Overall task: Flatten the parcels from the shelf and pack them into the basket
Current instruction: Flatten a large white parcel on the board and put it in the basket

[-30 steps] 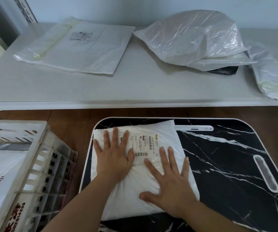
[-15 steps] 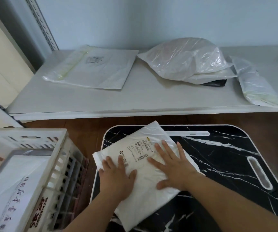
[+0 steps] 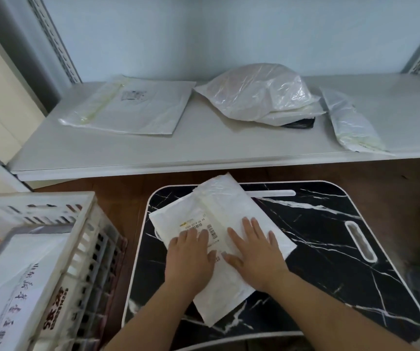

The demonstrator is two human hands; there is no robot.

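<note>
A white plastic parcel (image 3: pixel 219 211) with a printed label lies slanted on the black marble-patterned table (image 3: pixel 330 249). My left hand (image 3: pixel 191 254) presses flat on its left part, fingers straight over the label. My right hand (image 3: pixel 254 252) presses flat beside it on the parcel's right part. The white slatted basket (image 3: pixel 87 239) stands at the left and holds a white parcel with printed characters (image 3: pixel 19 287). On the white shelf (image 3: pixel 153 150) behind lie a flat white parcel (image 3: pixel 133 105), a puffy clear-plastic parcel (image 3: pixel 259 89) on a dark one, and a narrow parcel (image 3: pixel 350 122) at the right.
Brown floor (image 3: pixel 117 198) shows between the shelf and the table. Slotted shelf uprights (image 3: pixel 54 39) rise at both back corners. The table has a long slot along its far edge (image 3: pixel 272 193) and another on its right side (image 3: pixel 360 244).
The parcel has been turned on the table so its upper end slants away to the right. Both hands slid down toward its near half, staying flat. The view has pulled back and tilted up.
</note>
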